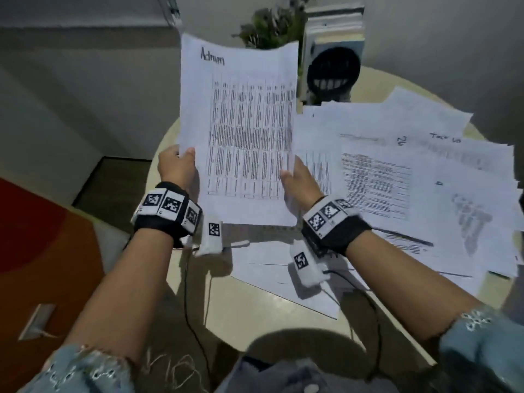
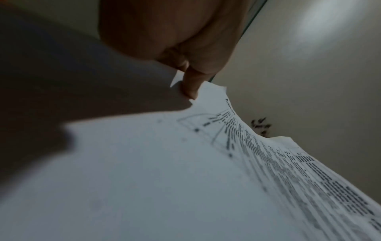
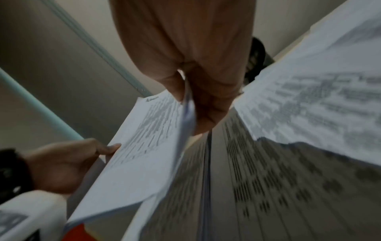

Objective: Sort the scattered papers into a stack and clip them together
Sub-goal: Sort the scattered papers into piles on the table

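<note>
I hold a printed sheet [image 1: 241, 131] headed "Admin" upright above the round table [image 1: 255, 302]. My left hand [image 1: 178, 165] pinches its left edge with the thumb on the front; the left wrist view shows that thumb [image 2: 190, 86] on the paper [image 2: 185, 179]. My right hand [image 1: 300, 182] pinches the right edge; in the right wrist view its fingers [image 3: 206, 106] close on the sheet [image 3: 144, 146]. Many loose printed papers [image 1: 397, 177] lie scattered over the table's right half. No clip is visible.
A potted plant [image 1: 272, 26] and a box with a dark round face [image 1: 331, 69] stand at the table's far edge, with stacked books [image 1: 334, 21] above. More sheets [image 1: 269, 268] lie under my wrists. The floor [image 1: 42, 251] drops away left of the table.
</note>
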`<state>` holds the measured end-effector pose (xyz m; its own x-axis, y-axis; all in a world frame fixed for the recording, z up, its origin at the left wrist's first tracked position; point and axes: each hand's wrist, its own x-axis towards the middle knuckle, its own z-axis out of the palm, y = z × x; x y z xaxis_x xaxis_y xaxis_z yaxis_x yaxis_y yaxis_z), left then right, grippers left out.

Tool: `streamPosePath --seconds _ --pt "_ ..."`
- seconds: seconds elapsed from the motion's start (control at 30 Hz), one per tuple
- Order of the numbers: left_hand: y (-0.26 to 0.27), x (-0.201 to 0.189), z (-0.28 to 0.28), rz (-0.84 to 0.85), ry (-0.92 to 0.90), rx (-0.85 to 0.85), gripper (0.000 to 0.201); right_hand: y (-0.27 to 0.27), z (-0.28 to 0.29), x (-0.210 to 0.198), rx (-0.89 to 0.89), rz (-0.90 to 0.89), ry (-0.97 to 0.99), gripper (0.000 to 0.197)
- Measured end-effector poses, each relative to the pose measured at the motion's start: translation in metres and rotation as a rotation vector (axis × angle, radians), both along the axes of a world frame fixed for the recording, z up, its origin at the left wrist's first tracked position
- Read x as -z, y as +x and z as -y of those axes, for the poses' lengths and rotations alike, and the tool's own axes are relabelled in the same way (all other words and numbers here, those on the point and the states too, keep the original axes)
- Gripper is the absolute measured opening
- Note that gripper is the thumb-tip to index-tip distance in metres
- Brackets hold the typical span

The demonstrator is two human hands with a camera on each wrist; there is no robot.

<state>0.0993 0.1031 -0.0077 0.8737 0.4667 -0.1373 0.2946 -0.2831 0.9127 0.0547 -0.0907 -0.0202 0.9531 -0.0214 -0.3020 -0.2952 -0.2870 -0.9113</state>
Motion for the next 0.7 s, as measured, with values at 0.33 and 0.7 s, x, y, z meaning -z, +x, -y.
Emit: streamPosePath --seconds 0.33,0.7 --pt "-0.006 0.072 -0.080 -0.464 0.368 0.039 0.034 -0.004 -0.072 0.063 -0.300 -0.173 -0.458 0.027" --pt "-0.003 0.096 -0.055 -0.616 0.405 0.055 0.080 -0.004 -0.072 0.080 -0.255 -0.224 -0.547 0.061"
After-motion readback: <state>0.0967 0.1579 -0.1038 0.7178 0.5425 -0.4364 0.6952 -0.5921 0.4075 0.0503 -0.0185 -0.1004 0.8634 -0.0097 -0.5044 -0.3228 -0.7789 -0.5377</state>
